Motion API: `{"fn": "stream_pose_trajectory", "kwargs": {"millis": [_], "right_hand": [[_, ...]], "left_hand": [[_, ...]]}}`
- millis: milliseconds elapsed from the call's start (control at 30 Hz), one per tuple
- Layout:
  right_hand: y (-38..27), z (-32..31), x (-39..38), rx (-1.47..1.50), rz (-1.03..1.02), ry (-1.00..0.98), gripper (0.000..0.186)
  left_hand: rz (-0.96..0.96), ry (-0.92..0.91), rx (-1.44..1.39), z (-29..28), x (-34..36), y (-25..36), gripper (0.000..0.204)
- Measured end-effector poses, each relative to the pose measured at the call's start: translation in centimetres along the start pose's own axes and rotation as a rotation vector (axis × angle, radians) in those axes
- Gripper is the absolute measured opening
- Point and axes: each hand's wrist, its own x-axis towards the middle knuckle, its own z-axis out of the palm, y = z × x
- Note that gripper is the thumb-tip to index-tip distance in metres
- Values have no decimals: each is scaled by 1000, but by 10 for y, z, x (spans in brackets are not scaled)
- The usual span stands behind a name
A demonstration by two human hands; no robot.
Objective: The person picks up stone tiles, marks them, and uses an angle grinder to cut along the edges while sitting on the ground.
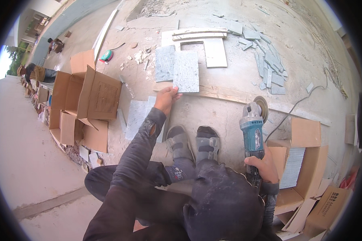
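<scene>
My left hand (166,100) pinches the lower left corner of a speckled grey stone tile (186,72), its sleeve reaching up from the lower left. That tile lies partly over another grey tile (164,60); both are beside a pale cut-out panel (216,52) with a square gap. My right hand (265,164) is wrapped round the black handle of a teal angle grinder (251,130). The grinder's disc (261,108) points away from me, apart from the tiles. A long wooden strip (229,94) runs across the floor below the held tile.
Tile offcuts (271,60) are heaped at the far right. Open cardboard boxes stand on the left (102,94) and right (319,168), the right one holding tiles. Flat tiles (136,118) lie by my left forearm. A tape measure (106,56), a cord (293,106) and two people are farther off.
</scene>
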Motion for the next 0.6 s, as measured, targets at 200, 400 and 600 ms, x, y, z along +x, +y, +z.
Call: {"fn": "stream_pose_trajectory", "kwargs": {"millis": [200,400,600], "right_hand": [[-3,-4,12,-28,-1,16,47],[-12,24,23,-55,47,-5,45],[1,-2,9,-161,16,193,53]], "left_hand": [[18,138,62,-54,65,41,17],[-45,217,17,-109,89,31,17],[226,587,867,-50,107,27,31]]}}
